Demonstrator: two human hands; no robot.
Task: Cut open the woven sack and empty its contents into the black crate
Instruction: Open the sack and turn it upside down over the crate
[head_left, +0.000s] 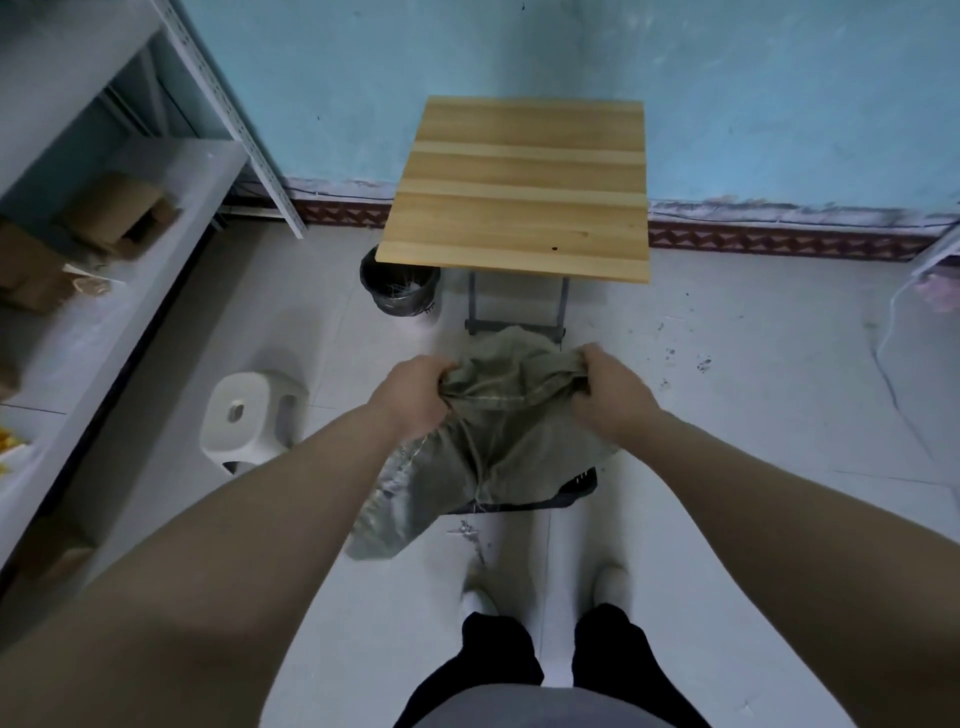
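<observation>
- Head view: person stands on the tiled floor, both arms out in front, looking down past their own feet.
- Left hand (413, 397) and right hand (610, 392) are each closed tight on a bunched end of the woven sack (498, 415), holding it up off the floor.
- The sack hangs limp and looks upended, its mouth apparently downward, probably so the contents drop out; I cannot see the cut edge or anything falling.
- A clear plastic liner (387, 499) trails from the sack's lower left, down to the floor.
- The black crate (579, 486) sits on the floor directly under the sack, only its near right corner showing; placed there to catch the load.
- Wooden bench (519, 187) stands bare beyond, a lined bin (400, 288) beside its leg, a white stool (249, 415) to the left; none in use.
</observation>
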